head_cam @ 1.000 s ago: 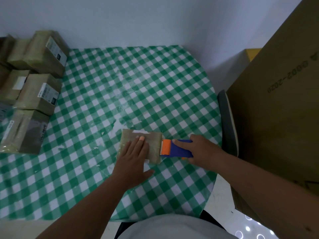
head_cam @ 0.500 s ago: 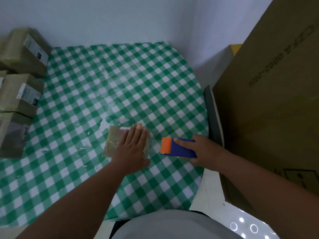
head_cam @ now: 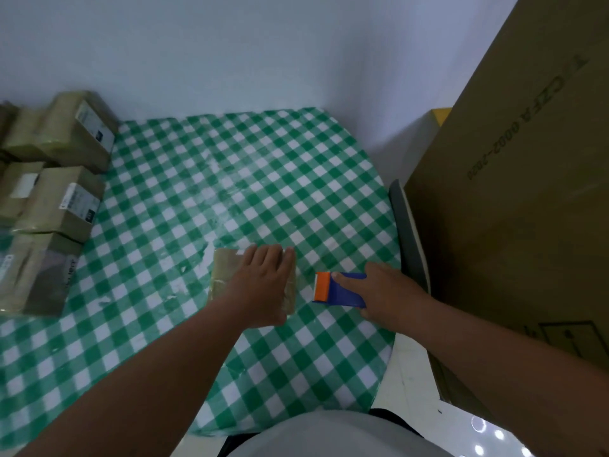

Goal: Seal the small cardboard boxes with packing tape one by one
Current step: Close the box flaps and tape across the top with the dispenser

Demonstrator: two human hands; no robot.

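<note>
The left hand (head_cam: 263,285) is laid flat, palm down, fingers straight and close together, on top of the small box (head_cam: 227,275); nothing is gripped, the box is only pressed under the palm. The box lies on the surface (head_cam: 230,179) (green-and-white check cloth), approx. at centre, and most of its right half is hidden beneath the hand, w/ its left part showing beside the wrist. A white strip is seen at the box's far edge, by the fingertips.

The right hand (head_cam: 387,295) is placed just right of the box, apart from it, and the tape dispenser (head_cam: 339,289) is held in it: fingers are curled round the blue body, w/ the index finger stretched along the top. The orange head of the dispenser is pointed toward the box; a narrow gap of cloth is seen between them.

At the left edge of the surface, well apart from both hands, a pile of other small boxes (head_cam: 56,199) is stacked, several w/ white labels. A large carton (head_cam: 514,199) is stood at the right, beside the surface.
</note>
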